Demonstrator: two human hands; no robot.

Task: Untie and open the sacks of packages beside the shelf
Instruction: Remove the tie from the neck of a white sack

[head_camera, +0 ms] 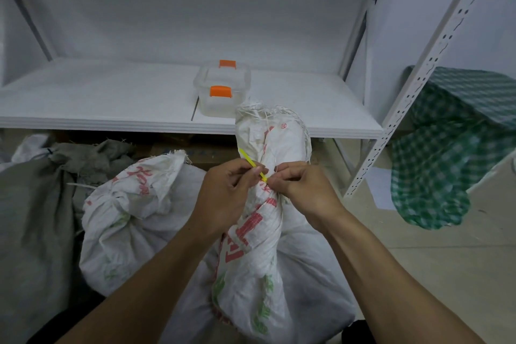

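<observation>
Clear box (pixel 222 79) — green checked cloth (pixel 446 153)

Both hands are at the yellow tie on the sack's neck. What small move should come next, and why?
Probably work the yellow tie loose: the left hand pinches its free end, the right hand pinches where it circles the neck of the white sack, which is cinched shut.

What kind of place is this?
Probably a parcel storeroom or small warehouse: a white slotted metal shelf, a tied woven sack beside a grey sack on the tiled floor, with the left hand and right hand pinching its yellow tie.
</observation>
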